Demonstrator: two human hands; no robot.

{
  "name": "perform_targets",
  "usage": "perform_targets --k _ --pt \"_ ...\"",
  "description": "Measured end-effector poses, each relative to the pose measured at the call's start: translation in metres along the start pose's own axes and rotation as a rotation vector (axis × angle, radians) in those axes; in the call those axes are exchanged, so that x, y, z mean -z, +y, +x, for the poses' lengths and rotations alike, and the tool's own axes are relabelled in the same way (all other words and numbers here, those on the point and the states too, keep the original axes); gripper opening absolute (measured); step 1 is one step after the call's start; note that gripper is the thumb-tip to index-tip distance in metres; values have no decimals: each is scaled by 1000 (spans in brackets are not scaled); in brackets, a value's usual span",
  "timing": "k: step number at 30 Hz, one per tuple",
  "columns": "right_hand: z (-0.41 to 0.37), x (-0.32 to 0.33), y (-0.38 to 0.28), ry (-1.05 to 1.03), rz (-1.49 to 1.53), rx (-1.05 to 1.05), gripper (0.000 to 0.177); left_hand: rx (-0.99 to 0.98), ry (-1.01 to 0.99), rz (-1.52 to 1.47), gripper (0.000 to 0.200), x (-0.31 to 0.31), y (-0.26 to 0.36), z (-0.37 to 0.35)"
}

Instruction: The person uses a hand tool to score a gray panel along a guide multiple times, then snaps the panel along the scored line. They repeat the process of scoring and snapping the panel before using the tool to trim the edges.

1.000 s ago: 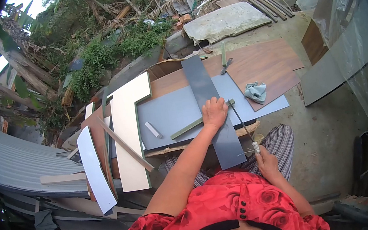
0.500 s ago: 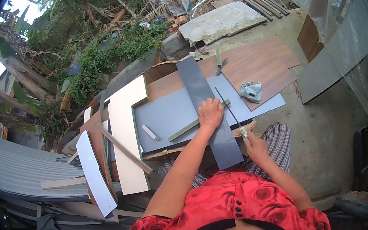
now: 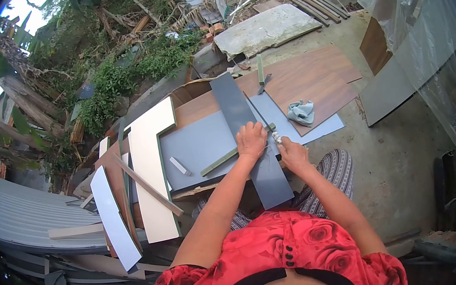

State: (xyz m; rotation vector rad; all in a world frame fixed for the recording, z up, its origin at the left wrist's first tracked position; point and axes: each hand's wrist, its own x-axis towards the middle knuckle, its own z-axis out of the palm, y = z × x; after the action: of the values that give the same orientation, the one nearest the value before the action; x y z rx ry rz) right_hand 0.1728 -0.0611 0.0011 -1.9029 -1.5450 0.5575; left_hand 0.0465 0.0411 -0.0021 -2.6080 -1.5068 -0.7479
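The green strip vanishes midway, lost around the left hand's grip and the dark board! Over to the right hand's grip, swallowing the lower handle of the slim tool, its blade edge too fine to read. Plastic sheet and corrugated panel both slip off into the dark rim!

We have soft daylight, sky blown out at the upper left, and faint shadows. The dark board takes a dull sheen, the plastic at right a glossier one. We lose the lower left to gloom; black vignetting rounds the corners.
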Motion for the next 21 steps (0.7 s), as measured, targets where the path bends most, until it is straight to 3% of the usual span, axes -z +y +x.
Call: perform_targets --k 10,17,21 --pt "-131 47 19 -74 170 -114 15 21 -28 -1 11 0 -1 -1" --pt "-17 4 9 -10 14 -23 21 -11 -11 6 9 4 1 1" --pt "-7 -2 9 -6 22 -2 22 -3 -2 8 9 2 2 1"
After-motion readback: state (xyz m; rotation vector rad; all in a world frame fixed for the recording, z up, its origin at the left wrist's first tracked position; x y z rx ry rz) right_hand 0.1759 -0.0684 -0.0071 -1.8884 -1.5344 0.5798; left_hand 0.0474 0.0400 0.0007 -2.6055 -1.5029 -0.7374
